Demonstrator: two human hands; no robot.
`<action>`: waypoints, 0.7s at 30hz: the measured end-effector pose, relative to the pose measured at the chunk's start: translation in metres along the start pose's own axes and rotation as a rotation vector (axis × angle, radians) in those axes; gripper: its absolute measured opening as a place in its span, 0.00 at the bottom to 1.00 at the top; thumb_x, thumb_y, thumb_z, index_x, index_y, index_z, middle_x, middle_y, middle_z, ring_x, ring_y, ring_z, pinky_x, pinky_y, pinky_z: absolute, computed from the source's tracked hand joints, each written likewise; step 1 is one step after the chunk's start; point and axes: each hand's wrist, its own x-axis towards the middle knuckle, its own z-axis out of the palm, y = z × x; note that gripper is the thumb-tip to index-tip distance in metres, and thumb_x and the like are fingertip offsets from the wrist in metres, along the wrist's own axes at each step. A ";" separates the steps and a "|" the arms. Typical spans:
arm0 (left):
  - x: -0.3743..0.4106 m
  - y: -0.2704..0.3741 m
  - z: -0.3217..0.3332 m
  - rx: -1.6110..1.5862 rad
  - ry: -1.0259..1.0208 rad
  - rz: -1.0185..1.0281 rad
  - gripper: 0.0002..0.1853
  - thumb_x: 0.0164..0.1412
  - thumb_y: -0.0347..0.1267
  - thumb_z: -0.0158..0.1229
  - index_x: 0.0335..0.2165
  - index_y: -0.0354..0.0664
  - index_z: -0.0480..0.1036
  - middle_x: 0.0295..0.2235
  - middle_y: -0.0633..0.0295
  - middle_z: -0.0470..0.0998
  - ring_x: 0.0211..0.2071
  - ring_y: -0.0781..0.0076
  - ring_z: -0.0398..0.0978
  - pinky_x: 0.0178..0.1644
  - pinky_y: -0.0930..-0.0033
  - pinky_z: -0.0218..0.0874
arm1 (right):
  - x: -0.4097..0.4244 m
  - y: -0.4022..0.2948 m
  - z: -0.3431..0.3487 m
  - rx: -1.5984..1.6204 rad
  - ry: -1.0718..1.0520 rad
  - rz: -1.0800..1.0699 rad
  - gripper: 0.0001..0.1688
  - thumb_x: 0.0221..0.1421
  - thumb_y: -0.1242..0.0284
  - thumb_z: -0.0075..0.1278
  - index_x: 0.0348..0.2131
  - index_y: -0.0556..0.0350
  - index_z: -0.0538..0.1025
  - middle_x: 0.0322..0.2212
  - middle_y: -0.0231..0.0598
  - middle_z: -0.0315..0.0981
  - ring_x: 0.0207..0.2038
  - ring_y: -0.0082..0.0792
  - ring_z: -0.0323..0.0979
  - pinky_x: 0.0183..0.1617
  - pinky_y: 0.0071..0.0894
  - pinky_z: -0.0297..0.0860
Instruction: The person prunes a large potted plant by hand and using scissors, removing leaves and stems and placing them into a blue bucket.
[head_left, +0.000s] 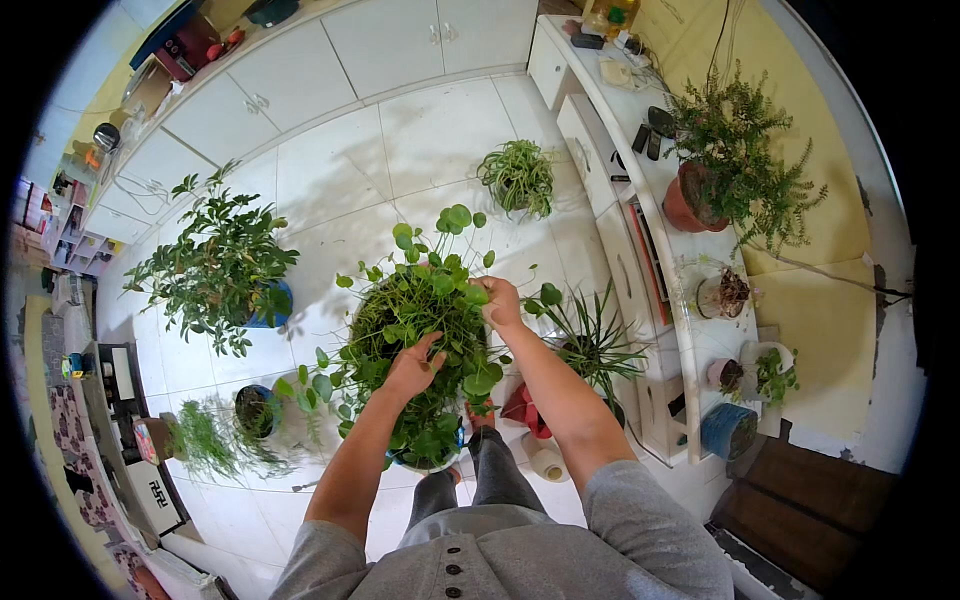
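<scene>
A large pot of pennywort (427, 300) with round green leaves and many thin stems stands on the floor before me. My right hand (498, 301) is at the plant's right side, its fingers closed around a round leaf (475, 295). Over the middle of the foliage is my left hand (414, 367), thumb and forefinger apart, touching the leaves. Its other fingers are partly hidden. More round leaves (427, 435) fill a white-and-blue pot nearest my feet. Foliage covers most of both pots' rims.
Left stand a bushy schefflera (217, 259) in a blue pot and a feathery fern (202, 439). A spider plant (517, 176) is ahead; a spiky plant (592, 345) and a pale bottle (547, 459) are right. A white counter (667, 262) bears potted plants. White cabinets (292, 71) line the back.
</scene>
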 end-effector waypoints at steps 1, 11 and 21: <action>-0.002 0.002 -0.002 0.019 -0.011 -0.027 0.25 0.53 0.36 0.49 0.49 0.48 0.56 0.26 0.49 0.73 0.26 0.59 0.71 0.34 0.65 0.61 | -0.002 -0.021 -0.009 -0.078 0.024 -0.005 0.08 0.46 0.71 0.46 0.24 0.57 0.73 0.20 0.47 0.69 0.22 0.42 0.68 0.27 0.32 0.62; -0.004 0.019 -0.008 0.030 -0.049 -0.132 0.24 0.52 0.37 0.51 0.48 0.50 0.58 0.21 0.55 0.73 0.21 0.68 0.70 0.30 0.68 0.62 | 0.023 -0.068 -0.064 0.267 0.046 0.122 0.11 0.48 0.70 0.42 0.26 0.56 0.74 0.18 0.34 0.70 0.20 0.26 0.66 0.27 0.23 0.62; -0.005 0.012 -0.007 0.061 -0.008 -0.017 0.24 0.53 0.37 0.49 0.49 0.48 0.56 0.28 0.48 0.73 0.29 0.59 0.72 0.34 0.65 0.62 | 0.027 -0.043 -0.003 0.349 0.064 0.269 0.12 0.42 0.67 0.51 0.26 0.57 0.76 0.13 0.32 0.68 0.15 0.21 0.61 0.22 0.22 0.59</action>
